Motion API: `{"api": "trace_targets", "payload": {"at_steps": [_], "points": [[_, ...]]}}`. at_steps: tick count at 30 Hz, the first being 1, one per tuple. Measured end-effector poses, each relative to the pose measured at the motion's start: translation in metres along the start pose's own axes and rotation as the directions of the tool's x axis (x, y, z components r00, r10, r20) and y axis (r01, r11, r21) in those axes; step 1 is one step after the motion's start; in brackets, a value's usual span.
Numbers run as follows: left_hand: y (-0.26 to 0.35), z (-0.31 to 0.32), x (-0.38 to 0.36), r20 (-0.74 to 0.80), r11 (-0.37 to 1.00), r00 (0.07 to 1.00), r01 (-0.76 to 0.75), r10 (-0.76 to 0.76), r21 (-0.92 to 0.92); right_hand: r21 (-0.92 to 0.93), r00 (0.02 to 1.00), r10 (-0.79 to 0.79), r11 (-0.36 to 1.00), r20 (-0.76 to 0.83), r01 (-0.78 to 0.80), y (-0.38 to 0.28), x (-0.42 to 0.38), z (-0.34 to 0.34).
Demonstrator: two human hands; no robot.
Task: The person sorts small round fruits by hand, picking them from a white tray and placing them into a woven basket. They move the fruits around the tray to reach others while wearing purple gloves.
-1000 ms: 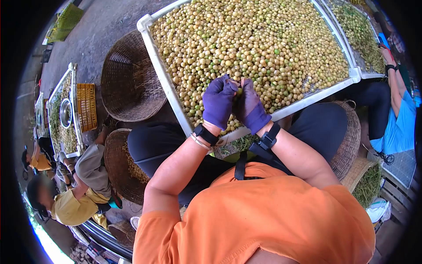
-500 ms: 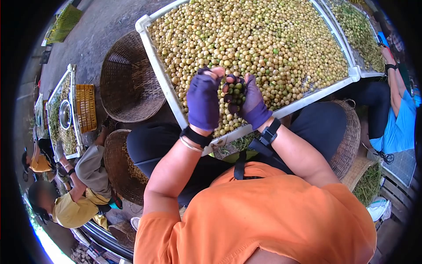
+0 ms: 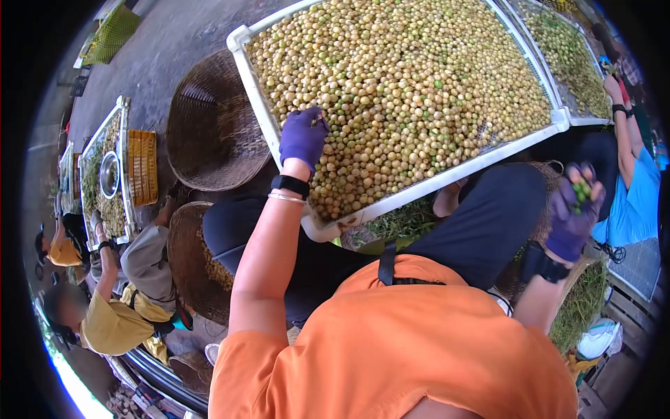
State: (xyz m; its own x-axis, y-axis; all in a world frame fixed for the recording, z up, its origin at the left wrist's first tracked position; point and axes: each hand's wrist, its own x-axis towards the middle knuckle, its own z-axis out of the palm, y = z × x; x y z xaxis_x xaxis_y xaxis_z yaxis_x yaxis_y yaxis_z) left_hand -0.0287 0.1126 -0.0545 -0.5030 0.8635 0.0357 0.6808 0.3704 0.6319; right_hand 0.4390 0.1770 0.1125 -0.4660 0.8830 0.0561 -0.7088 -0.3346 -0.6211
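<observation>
A white-framed tray (image 3: 391, 207) full of small round yellow-green fruits (image 3: 419, 91) lies in front of me. My left hand (image 3: 304, 138), in a purple fingerless glove, is over the tray's near left part, close above the fruits. Its fingers are curled in, and whatever they may hold is hidden. Out to the right, beyond my knee, my right hand (image 3: 574, 213) is blurred by motion. In its cupped, purple-gloved palm lie several green fruits (image 3: 581, 192). That hand is above the dark woven basket beside my leg.
A wide woven basket (image 3: 185, 140) stands left of the tray; another basket (image 3: 183, 258) with fruits is below it. A person in yellow (image 3: 122, 318) sits at left by another tray (image 3: 128, 188). At right, a person in blue (image 3: 631, 206) reaches to a neighbouring tray (image 3: 558, 42).
My right hand has swung from over the tray out to the right with the green fruits in it. My left hand has shifted slightly left and lower over the fruits.
</observation>
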Motion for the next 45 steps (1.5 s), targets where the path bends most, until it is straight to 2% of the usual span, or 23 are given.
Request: {"api": "trace_targets", "payload": {"at_steps": [3, 5, 7, 9, 10, 12, 14, 16, 17, 19, 20, 22, 23, 24, 25, 26, 27, 30, 34, 35, 37, 40, 45], "points": [[0.022, 0.006, 0.01, 0.13, 0.946, 0.99, -0.1, 0.063, 0.307, -0.274, 0.904, -0.23, 0.953, -0.362, 0.133, -0.051, -0.081, -0.078], [0.032, 0.008, 0.013, 0.138, 0.892, 0.977, -0.204, 0.161, 0.404, -0.461, 0.568, -0.37, 0.887, -0.735, -0.019, -0.049, -0.125, -0.123], [0.03, 0.017, 0.025, 0.202, 0.886, 0.976, -0.16, 0.077, 0.436, -0.363, 0.295, -0.329, 0.929, -0.897, -0.071, -0.044, -0.176, -0.206], [0.035, 0.011, 0.025, 0.256, 0.852, 0.962, -0.21, 0.093, 0.48, -0.348, 0.124, -0.328, 0.912, -0.937, -0.219, -0.039, -0.2, -0.219], [0.036, 0.007, 0.026, 0.279, 0.832, 0.955, -0.233, 0.098, 0.504, -0.381, 0.111, -0.366, 0.858, -0.924, -0.345, -0.033, -0.2, -0.204], [0.029, 0.007, 0.028, 0.273, 0.84, 0.953, -0.256, 0.135, 0.477, -0.528, 0.241, -0.472, 0.71, -0.848, -0.466, -0.026, -0.188, -0.174], [0.03, 0.003, 0.031, 0.293, 0.867, 0.949, -0.242, 0.118, 0.435, -0.749, 0.497, -0.562, 0.526, -0.661, -0.402, -0.031, -0.154, -0.143], [0.019, -0.002, 0.033, 0.295, 0.969, 0.949, -0.17, 0.113, 0.176, -0.912, 0.706, -0.582, 0.317, -0.404, -0.261, -0.035, -0.109, -0.101], [0.016, -0.004, 0.033, 0.297, 0.991, 0.948, -0.128, 0.111, 0.038, -0.973, 0.81, -0.543, 0.071, -0.224, -0.221, -0.026, -0.079, -0.064], [0.018, -0.009, 0.027, 0.267, 0.981, 0.963, 0.075, -0.025, -0.178, -0.965, 0.888, -0.393, 0.2, -0.239, -0.171, 0.003, -0.025, 0.005], [0.017, -0.011, 0.025, 0.263, 0.949, 0.961, 0.159, -0.085, -0.273, -0.815, 0.88, -0.269, 0.544, -0.392, -0.197, 0.019, -0.006, 0.028], [0.014, -0.014, 0.022, 0.258, 0.896, 0.957, 0.228, -0.133, -0.382, -0.915, 0.99, -0.038, 0.387, -0.139, -0.114, 0.062, 0.022, 0.058], [0.011, -0.015, 0.02, 0.254, 0.891, 0.959, 0.22, -0.123, -0.397, -0.946, 0.999, 0.042, 0.326, 0.016, 0.002, 0.088, 0.036, 0.07], [0.008, -0.017, 0.017, 0.25, 0.887, 0.962, 0.211, -0.114, -0.41, -0.94, 0.954, 0.268, 0.268, -0.136, -0.209, 0.116, 0.051, 0.064], [0.005, -0.02, 0.014, 0.244, 0.884, 0.964, 0.203, -0.105, -0.422, -0.987, 0.919, 0.386, 0.104, -0.076, -0.125, 0.14, 0.063, 0.069], [0.008, -0.029, 0.01, 0.236, 0.927, 0.967, 0.173, -0.096, -0.332, -0.983, 0.91, 0.405, -0.108, 0.09, 0.145, 0.167, 0.073, 0.054], [0.009, -0.034, 0.005, 0.231, 0.87, 0.965, 0.215, -0.121, -0.444, -0.865, 0.856, 0.456, -0.299, 0.242, 0.403, 0.193, 0.076, 0.035], [0.015, -0.051, -0.008, 0.238, 0.772, 0.958, 0.271, -0.159, -0.575, -0.712, 0.807, 0.565, -0.495, 0.171, 0.498, 0.231, 0.074, 0.017], [-0.007, -0.037, -0.014, 0.223, 0.838, 0.957, 0.274, -0.188, -0.471, -0.598, 0.79, 0.584, -0.571, 0.185, 0.562, 0.249, 0.065, 0.01], [-0.012, -0.029, -0.018, 0.154, 0.841, 0.979, 0.194, -0.133, -0.504, -0.586, 0.791, 0.584, -0.582, 0.18, 0.563, 0.249, 0.063, 0.012], [-0.021, -0.017, -0.015, 0.189, 0.889, 0.981, 0.122, -0.041, -0.441, -0.56, 0.798, 0.579, -0.61, 0.168, 0.561, 0.25, 0.061, 0.016], [-0.005, -0.022, -0.021, 0.174, 0.987, 0.984, -0.009, 0.037, -0.158, -0.589, 0.82, 0.556, -0.62, 0.137, 0.519, 0.249, 0.061, 0.02], [0.001, -0.021, -0.024, 0.255, 0.931, 0.966, 0.129, -0.04, -0.343, -0.662, 0.816, 0.567, -0.569, 0.114, 0.488, 0.251, 0.063, 0.016]]}}
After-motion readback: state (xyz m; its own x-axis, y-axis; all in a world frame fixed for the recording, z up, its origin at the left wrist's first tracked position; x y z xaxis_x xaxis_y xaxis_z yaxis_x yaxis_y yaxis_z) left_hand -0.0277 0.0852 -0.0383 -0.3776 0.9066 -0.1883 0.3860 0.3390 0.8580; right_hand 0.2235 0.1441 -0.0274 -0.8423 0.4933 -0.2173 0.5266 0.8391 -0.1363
